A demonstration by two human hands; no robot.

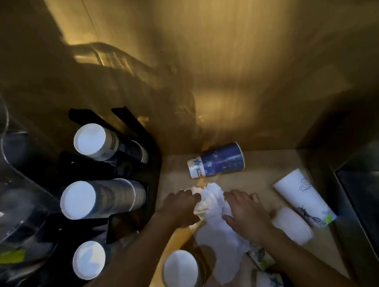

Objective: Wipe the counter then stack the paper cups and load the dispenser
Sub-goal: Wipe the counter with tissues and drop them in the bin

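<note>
Both hands work the white cloth (214,211) on the wooden counter (269,177): left hand (183,208) fisted round its bunched end, right hand (242,210) flat with fingers spread, pressing it down to wipe. Loose paper cups, 1 the blue cup (216,160), lie aside near the black dispenser (147,147).

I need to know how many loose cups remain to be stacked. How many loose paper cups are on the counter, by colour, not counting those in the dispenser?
Blue starry cup lying on its side: 1
Tall white cup lying on its side: 1
Short white cup lying beside it: 1
Cup standing bottom up: 1
Cups partly hidden under the right arm: at least 2, count unsure
Total: 4 clearly seen, about 6 in all
</note>
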